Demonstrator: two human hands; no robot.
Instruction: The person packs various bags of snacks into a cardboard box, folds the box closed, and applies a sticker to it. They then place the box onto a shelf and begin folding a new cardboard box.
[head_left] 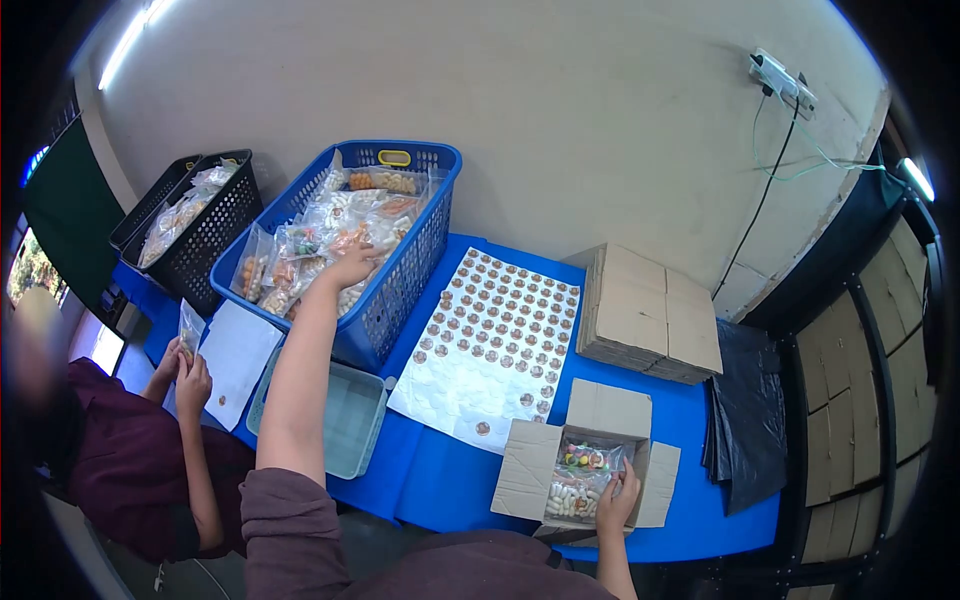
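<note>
My left hand point(352, 266) reaches over the near rim of a blue plastic basket point(400, 290), its fingers stretched out onto the packets inside. Clear packets point(345, 210) of white, orange and mixed pieces fill that basket. At the lower right, an open cardboard box point(525, 470) stands with its flaps folded out. Inside it lie a packet of colourful round pieces point(585, 457) and a packet of white pieces point(573, 500). My right hand point(618, 500) is at the box's right side, its fingers closed on the edge of the colourful packet.
A sheet of round stickers point(490, 340) lies on the blue-covered table point(420, 490). Behind the box are stacked flat cartons point(650, 310) and black plastic bags point(745, 410). A greenish tray point(355, 420) and black baskets point(215, 225) are leftward. A co-worker point(150, 460) holds a packet.
</note>
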